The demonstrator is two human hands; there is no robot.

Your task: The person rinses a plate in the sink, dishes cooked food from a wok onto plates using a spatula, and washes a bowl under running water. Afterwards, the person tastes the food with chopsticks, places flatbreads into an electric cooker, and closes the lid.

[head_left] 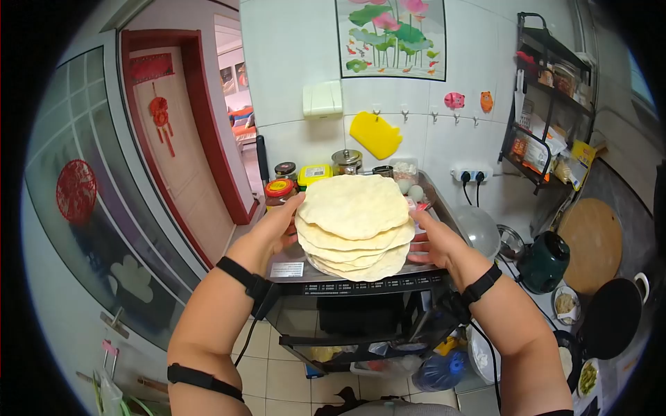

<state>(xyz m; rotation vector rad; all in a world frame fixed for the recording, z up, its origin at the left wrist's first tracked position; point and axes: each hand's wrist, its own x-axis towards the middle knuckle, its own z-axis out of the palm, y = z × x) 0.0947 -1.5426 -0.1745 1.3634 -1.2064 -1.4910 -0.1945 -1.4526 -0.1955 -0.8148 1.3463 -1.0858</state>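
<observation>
A stack of several pale round flatbreads (355, 208) is held level between both hands, above the front part of a metal-topped counter (286, 283). My left hand (283, 220) grips the left edge of the stack, its thumb near the top bread. On the right edge, my right hand (431, 239) has its thumb up by the top bread and its fingers lower at the side. The breads overlap unevenly, the lower ones showing toward me. What lies directly beneath the stack is mostly hidden.
Behind the stack stand a red-lidded jar (279, 188), a yellow box (314, 175), a glass jar (347, 162) and eggs (415, 193). At right are a dark green appliance (545, 262), a round wooden board (591, 246), a black pan (610, 319) and a black shelf rack (548, 90).
</observation>
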